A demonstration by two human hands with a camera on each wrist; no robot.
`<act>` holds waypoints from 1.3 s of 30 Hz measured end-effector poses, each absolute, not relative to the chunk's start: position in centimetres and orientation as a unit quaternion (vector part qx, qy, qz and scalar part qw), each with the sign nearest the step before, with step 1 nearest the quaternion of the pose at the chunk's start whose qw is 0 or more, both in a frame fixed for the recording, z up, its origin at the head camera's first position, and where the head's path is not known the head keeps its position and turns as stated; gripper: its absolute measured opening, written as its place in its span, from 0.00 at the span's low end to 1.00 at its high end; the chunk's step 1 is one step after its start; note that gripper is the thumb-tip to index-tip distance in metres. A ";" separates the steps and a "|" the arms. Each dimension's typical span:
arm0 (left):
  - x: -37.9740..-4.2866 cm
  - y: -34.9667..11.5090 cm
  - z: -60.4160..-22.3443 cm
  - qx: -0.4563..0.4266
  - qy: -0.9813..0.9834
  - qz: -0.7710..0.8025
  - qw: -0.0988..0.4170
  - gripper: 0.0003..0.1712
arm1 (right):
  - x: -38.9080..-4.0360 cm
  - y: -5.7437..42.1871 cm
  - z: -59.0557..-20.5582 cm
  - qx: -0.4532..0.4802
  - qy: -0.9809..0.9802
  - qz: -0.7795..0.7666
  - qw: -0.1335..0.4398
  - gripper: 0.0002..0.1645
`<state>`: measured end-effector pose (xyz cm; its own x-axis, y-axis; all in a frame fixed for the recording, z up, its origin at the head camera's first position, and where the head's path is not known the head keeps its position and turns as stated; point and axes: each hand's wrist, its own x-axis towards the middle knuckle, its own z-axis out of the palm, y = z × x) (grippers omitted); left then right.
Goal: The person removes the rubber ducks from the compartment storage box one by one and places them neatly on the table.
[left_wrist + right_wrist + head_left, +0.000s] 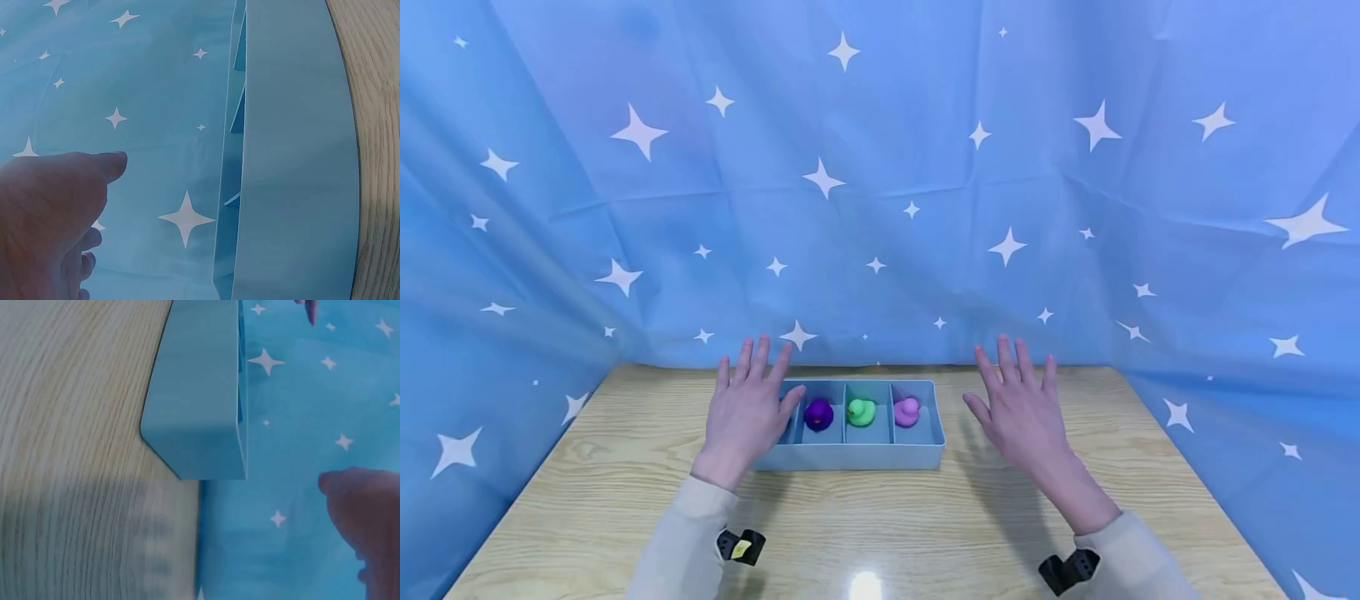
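A blue-grey divided box (850, 457) stands on the wooden table. In its compartments sit a dark purple rubber duck (818, 414), a green rubber duck (861, 412) and a pink-purple rubber duck (907, 412), one in each. My left hand (747, 417) is raised over the box's left end with fingers straight and spread, hiding the leftmost part. To the right of the box hovers my right hand (1021, 412), its fingers also spread and holding nothing. In the left wrist view the box wall (300, 150) stands to the right of my thumb (112, 165).
Wood-grain tabletop (865, 517) spreads in front of the box. Behind and along both sides hangs a blue cloth (880, 225) with white stars. Each sleeve carries a black wrist camera (741, 547). A bright reflection lies at the table's near middle.
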<state>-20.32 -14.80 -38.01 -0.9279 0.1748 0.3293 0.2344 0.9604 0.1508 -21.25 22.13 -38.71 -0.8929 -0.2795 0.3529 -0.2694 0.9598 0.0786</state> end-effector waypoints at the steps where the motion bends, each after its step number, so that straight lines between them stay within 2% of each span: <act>1: -20.3 -14.8 -38.0 -0.105 -0.977 -0.093 0.160 0.38 | -21.3 22.1 -38.7 0.143 -0.972 -0.013 0.186 0.43; 10: -20.3 -15.8 -38.4 -0.132 -0.973 -0.106 0.159 0.38 | -21.3 21.8 -38.6 0.143 -0.973 -0.006 0.181 0.43; 22: -18.9 -18.9 -40.6 -0.165 -0.955 -0.218 0.118 0.41 | -21.2 20.7 -39.8 0.157 -0.972 0.040 0.172 0.42; 31: -18.2 -19.6 -41.9 -0.149 -0.951 -0.250 0.109 0.42 | -21.3 19.4 -40.4 0.173 -0.957 0.145 0.183 0.41; 39: -18.3 -20.0 -43.1 -0.132 -0.934 -0.323 0.082 0.44 | -21.6 18.2 -41.1 0.171 -0.929 0.296 0.142 0.41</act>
<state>-18.32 -20.03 -43.09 -0.9516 0.1935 0.2388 0.2997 0.7565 0.5813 -21.58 18.22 -41.07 -0.9008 -0.2345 0.3654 -0.4026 0.7662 -0.5008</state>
